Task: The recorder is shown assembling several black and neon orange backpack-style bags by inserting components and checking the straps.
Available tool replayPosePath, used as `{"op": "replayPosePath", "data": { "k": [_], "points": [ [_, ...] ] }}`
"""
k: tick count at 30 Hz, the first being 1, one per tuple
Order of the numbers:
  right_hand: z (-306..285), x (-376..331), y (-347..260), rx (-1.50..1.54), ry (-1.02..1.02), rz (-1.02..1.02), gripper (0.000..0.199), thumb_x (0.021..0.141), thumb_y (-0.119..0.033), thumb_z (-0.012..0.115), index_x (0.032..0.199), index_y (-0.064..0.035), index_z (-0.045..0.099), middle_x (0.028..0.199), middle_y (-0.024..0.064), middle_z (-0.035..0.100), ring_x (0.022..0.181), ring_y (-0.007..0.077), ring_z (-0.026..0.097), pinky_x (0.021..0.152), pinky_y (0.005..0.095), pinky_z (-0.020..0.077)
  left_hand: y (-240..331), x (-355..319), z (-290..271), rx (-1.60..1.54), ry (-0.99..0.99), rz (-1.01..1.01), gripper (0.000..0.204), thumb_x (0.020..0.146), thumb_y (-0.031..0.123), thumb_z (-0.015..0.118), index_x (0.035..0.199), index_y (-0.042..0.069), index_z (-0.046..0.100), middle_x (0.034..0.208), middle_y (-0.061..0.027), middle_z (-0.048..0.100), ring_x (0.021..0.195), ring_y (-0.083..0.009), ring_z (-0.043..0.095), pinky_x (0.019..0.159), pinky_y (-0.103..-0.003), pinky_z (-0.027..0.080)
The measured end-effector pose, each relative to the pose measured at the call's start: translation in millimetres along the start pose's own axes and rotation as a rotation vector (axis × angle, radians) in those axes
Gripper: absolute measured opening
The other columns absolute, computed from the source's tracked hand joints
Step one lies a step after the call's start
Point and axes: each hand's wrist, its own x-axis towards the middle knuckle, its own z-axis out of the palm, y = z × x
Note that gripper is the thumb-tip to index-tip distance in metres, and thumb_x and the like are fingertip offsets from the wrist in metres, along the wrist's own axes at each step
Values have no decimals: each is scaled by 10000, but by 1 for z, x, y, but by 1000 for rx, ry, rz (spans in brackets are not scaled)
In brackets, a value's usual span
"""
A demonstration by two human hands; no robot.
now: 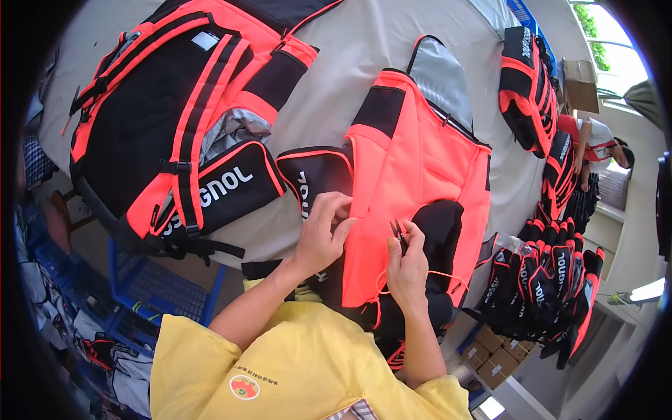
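A coral-and-black backpack (392, 168) lies on the pale cloth-covered table in front of me, its silver-lined flap (439, 80) folded open at the far end. My left hand (322, 234) pinches the left edge of its coral fabric between thumb and fingers. In my right hand (408, 269) is a pair of small dark thread snips (398, 232), tips pointing away from me just above the coral panel. A thin orange cord (437, 274) loops near my right wrist. To the left rests another coral-and-black backpack (126, 140), straps facing up.
More backpacks (526, 98) stand along the table's right side, with several bunched bags (546, 280) nearer. Another person (595, 143) bends there at the far right. A blue plastic crate (164, 280) sits below the table's left edge. Cardboard boxes (498, 357) are low on the right.
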Motion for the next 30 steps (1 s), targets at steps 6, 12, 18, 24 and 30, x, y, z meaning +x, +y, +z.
{"op": "replayPosePath", "data": {
  "k": [6, 12, 18, 24, 30],
  "points": [
    [12, 15, 15, -344, 117, -382, 247, 1000, -226, 731, 1140, -37, 654, 978, 124, 657, 880, 331, 670, 710, 418, 559, 14, 20, -11, 503, -110, 406, 267, 867, 96, 812, 1101, 29, 700, 1091, -106, 586, 861, -247, 621, 773, -398, 517],
    [21, 18, 15, -356, 114, -411, 188, 956, -194, 759, 1059, -55, 686, 939, 99, 632, 861, 303, 646, 697, 409, 548, 19, 35, -6, 526, -280, 442, 156, 892, 3, 737, 1012, -11, 638, 1047, -152, 599, 925, -349, 622, 782, -421, 528],
    [22, 19, 14, -345, 134, -427, 178, 933, -174, 787, 1037, -61, 698, 930, 95, 640, 855, 301, 652, 691, 415, 540, 5, 30, 0, 359, -296, 223, 118, 947, -33, 648, 1039, -18, 575, 1052, -180, 591, 954, -412, 617, 827, -462, 526],
    [24, 23, 15, -379, 107, -450, 198, 915, -188, 799, 1044, -71, 706, 911, 89, 624, 841, 295, 643, 698, 415, 535, 1, 26, 4, 390, -279, 125, 102, 967, 2, 639, 1052, -5, 583, 1071, -172, 625, 976, -405, 629, 848, -471, 505],
    [26, 24, 12, -424, 134, -475, 197, 908, -192, 797, 1032, -73, 700, 909, 86, 616, 833, 286, 639, 694, 410, 531, 7, 26, 8, 518, -299, 129, 72, 985, 25, 617, 1052, 19, 590, 1088, -144, 665, 995, -372, 642, 849, -450, 461]
  ]
}}
